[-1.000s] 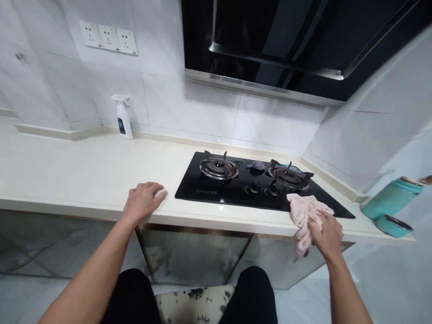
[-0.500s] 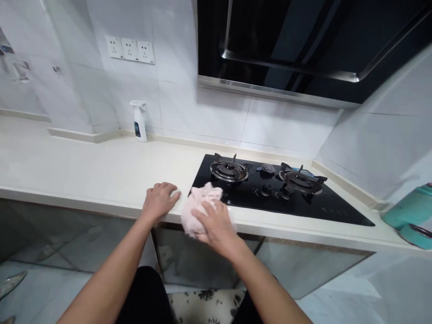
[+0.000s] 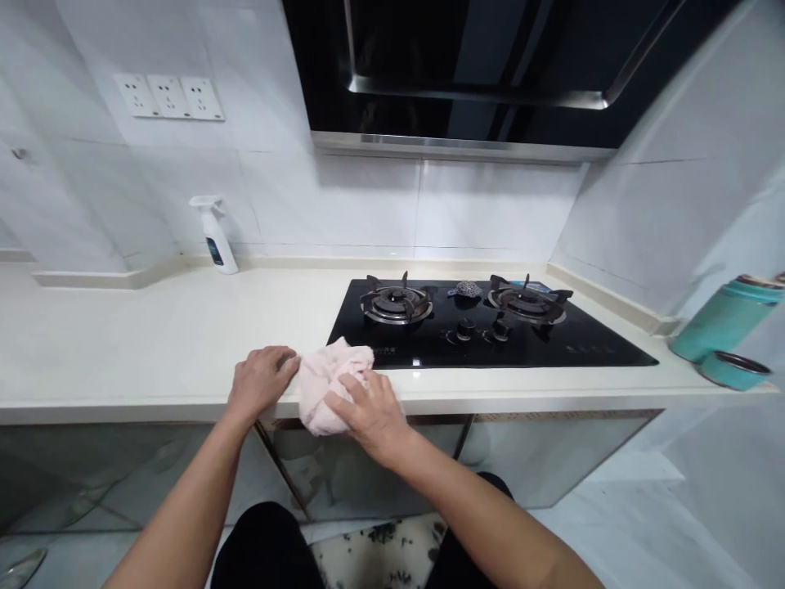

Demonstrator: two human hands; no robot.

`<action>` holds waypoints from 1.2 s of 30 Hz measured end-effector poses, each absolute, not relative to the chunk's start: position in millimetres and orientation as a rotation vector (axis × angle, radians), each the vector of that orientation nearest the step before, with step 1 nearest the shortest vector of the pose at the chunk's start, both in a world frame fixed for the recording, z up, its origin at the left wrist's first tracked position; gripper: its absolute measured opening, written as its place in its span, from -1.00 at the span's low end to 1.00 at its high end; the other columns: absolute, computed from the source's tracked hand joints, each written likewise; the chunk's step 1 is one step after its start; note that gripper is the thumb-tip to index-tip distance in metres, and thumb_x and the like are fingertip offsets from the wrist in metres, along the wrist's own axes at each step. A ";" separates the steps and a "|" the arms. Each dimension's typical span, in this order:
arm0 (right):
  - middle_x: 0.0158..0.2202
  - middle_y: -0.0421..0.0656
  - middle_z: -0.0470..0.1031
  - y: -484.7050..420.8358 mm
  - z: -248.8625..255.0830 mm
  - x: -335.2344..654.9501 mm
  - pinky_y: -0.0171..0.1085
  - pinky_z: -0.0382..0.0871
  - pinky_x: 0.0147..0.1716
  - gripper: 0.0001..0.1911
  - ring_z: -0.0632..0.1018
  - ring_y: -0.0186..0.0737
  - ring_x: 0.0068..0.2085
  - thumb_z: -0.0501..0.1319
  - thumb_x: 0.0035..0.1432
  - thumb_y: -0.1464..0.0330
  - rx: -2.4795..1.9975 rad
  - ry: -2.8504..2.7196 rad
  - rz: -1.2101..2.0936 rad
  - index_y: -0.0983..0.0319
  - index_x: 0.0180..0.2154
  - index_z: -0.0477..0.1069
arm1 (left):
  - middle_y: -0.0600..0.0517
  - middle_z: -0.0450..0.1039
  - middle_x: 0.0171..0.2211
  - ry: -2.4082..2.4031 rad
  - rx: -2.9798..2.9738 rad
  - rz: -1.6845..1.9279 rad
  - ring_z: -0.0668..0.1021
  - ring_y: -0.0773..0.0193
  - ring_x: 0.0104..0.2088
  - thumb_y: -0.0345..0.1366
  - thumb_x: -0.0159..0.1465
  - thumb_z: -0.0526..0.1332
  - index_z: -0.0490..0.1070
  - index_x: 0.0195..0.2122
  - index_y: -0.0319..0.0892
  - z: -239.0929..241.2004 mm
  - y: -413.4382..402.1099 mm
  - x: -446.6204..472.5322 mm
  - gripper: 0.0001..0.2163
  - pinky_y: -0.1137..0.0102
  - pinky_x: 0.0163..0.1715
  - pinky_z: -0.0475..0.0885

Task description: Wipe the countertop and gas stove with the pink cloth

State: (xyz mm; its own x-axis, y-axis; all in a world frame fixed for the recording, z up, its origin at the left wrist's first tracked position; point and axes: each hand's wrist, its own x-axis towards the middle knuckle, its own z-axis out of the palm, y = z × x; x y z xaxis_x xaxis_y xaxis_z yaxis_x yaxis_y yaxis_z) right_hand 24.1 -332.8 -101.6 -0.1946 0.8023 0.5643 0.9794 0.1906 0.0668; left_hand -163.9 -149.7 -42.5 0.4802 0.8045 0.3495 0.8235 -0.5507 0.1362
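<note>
Cloth [image 3: 328, 388], pale pink and bunched, lies at the near edge of the counter [image 3: 153, 335], by the near left corner of the black hob [image 3: 475, 314], with its lower folds drooping over the front edge. The right hand [image 3: 377, 415] holds it under partly spread, gently bent fingers; the thumb is out of sight, so how firmly it grips cannot be told. The left hand [image 3: 261, 380] rests on the counter just left of the cloth, fingers loosely curved, holding nothing that shows; whether its thumb touches the cloth is unclear. Good handling here probably means a flat palm, even pressure, loose folds tucked in away from the hob's rim, and the left hand set slightly clear. The cloth looks soft and fluffy against the hob's smooth, glossy surface and the cream counter's straight front edge. Farther off, the round left burner [image 3: 396, 303] has dark, upright prongs, and right of it sits a rounded scouring ball [image 3: 468, 290] of tangled, metallic-looking strands.
</note>
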 end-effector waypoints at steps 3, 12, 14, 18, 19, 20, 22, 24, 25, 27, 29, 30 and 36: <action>0.30 -0.13 0.35 -367.2 -116.8 72.3 0.09 0.29 0.10 -0.54 0.33 0.09 0.19 0.22 0.39 0.37 -1.631 -1.983 -0.775 -0.14 0.23 0.39 | -0.08 0.58 0.16 -1.473 -2.684 -0.570 0.52 -0.10 0.19 -0.01 0.40 0.01 0.60 0.03 -0.05 -41.6 -147.7 -163.5 -0.56 0.14 0.08 0.41; 0.24 -0.13 0.41 -494.0 -134.1 236.3 0.11 0.21 0.19 -0.59 0.34 0.06 0.18 0.31 0.29 0.40 -1.844 -1.848 -0.953 -0.13 0.10 0.53 | -0.12 0.54 0.20 -1.510 -2.738 -0.518 0.50 -0.12 0.20 0.01 0.42 0.00 0.58 0.06 -0.12 -37.2 -142.3 -162.7 -0.53 0.08 0.11 0.38; 0.22 -0.10 0.43 -520.0 -134.1 268.6 0.15 0.18 0.22 -0.60 0.37 0.09 0.20 0.35 0.23 0.35 -2.013 -1.809 -0.858 -0.10 0.08 0.56 | -0.11 0.54 0.20 -1.498 -2.727 -0.511 0.49 -0.13 0.20 0.02 0.42 -0.01 0.57 0.06 -0.12 -38.2 -140.7 -162.8 -0.53 0.06 0.12 0.38; 0.24 -0.01 0.43 -572.3 -134.2 327.6 0.20 0.01 0.34 -0.55 0.38 0.15 0.27 0.36 0.14 0.33 -2.272 -1.675 -0.779 0.00 0.09 0.55 | -0.11 0.52 0.22 -1.507 -2.728 -0.479 0.47 -0.13 0.23 0.02 0.43 -0.03 0.55 0.08 -0.12 -37.3 -142.9 -161.7 -0.52 0.06 0.12 0.36; 0.26 0.01 0.42 -584.6 -133.9 339.8 0.19 -0.03 0.36 -0.52 0.37 0.14 0.28 0.34 0.14 0.35 -2.318 -1.629 -0.795 0.03 0.12 0.53 | -0.11 0.52 0.22 -1.508 -2.731 -0.473 0.46 -0.13 0.23 0.02 0.43 -0.03 0.55 0.08 -0.11 -36.3 -144.9 -161.1 -0.52 0.06 0.11 0.36; 0.29 0.04 0.39 -595.8 -133.6 350.3 0.19 -0.06 0.37 -0.50 0.37 0.13 0.30 0.32 0.13 0.36 -2.357 -1.583 -0.812 0.06 0.14 0.50 | -0.11 0.52 0.22 -1.509 -2.730 -0.470 0.46 -0.12 0.23 0.01 0.43 -0.04 0.55 0.08 -0.11 -35.2 -147.2 -160.5 -0.52 0.06 0.11 0.36; 0.32 0.08 0.34 -612.8 -132.8 365.1 0.20 -0.05 0.37 -0.45 0.35 0.13 0.32 0.30 0.12 0.37 -2.412 -1.509 -0.835 0.11 0.18 0.44 | -0.10 0.52 0.21 -1.508 -2.723 -0.465 0.46 -0.12 0.22 0.01 0.44 -0.05 0.55 0.08 -0.10 -33.0 -152.0 -158.9 -0.53 0.05 0.11 0.35; 0.33 0.12 0.31 -620.5 -132.5 371.1 0.19 0.04 0.33 -0.41 0.34 0.15 0.31 0.31 0.10 0.36 -2.413 -1.460 -0.865 0.16 0.19 0.39 | -0.10 0.52 0.21 -1.499 -2.717 -0.468 0.46 -0.13 0.21 0.01 0.44 -0.05 0.55 0.07 -0.10 -31.9 -155.9 -157.1 -0.53 0.05 0.11 0.35; 0.32 0.15 0.30 -620.7 -132.6 371.0 0.17 0.10 0.30 -0.39 0.35 0.18 0.30 0.32 0.08 0.34 -2.395 -1.447 -0.889 0.19 0.19 0.39 | -0.11 0.52 0.21 -1.495 -2.713 -0.475 0.46 -0.13 0.21 0.01 0.44 -0.05 0.55 0.06 -0.10 -31.9 -157.3 -156.1 -0.53 0.05 0.12 0.34; 0.28 0.20 0.31 -615.1 -132.6 365.8 0.14 0.20 0.24 -0.36 0.36 0.23 0.24 0.35 0.03 0.28 -2.356 -1.439 -0.938 0.26 0.17 0.39 | -0.12 0.52 0.21 -1.493 -2.701 -0.494 0.46 -0.12 0.20 0.02 0.43 -0.03 0.55 0.05 -0.10 -32.4 -159.1 -154.2 -0.54 0.06 0.13 0.33; 0.25 0.20 0.33 -603.5 -131.0 354.5 0.15 0.24 0.21 -0.33 0.37 0.26 0.20 0.37 0.00 0.22 -2.352 -1.447 -0.961 0.29 0.15 0.39 | -0.12 0.52 0.20 -1.490 -2.689 -0.517 0.45 -0.12 0.20 0.02 0.42 -0.01 0.55 0.05 -0.11 -33.1 -160.3 -152.7 -0.55 0.06 0.14 0.33; 0.24 0.20 0.35 -595.9 -129.2 346.4 0.17 0.25 0.21 -0.32 0.37 0.27 0.18 0.38 -0.01 0.19 -2.357 -1.461 -0.957 0.28 0.15 0.39 | -0.12 0.52 0.20 -1.488 -2.684 -0.528 0.45 -0.12 0.20 0.01 0.42 0.00 0.56 0.05 -0.11 -33.3 -160.8 -152.1 -0.55 0.05 0.15 0.32; 0.26 0.14 0.36 -528.3 -104.2 260.0 0.15 0.25 0.19 -0.28 0.33 0.30 0.23 0.47 0.03 0.19 -2.299 -1.647 -0.810 0.20 0.21 0.38 | -0.14 0.53 0.18 -1.493 -2.698 -0.526 0.45 -0.14 0.19 0.03 0.41 -0.02 0.57 0.04 -0.11 -32.0 -161.9 -152.3 -0.52 -0.01 0.16 0.33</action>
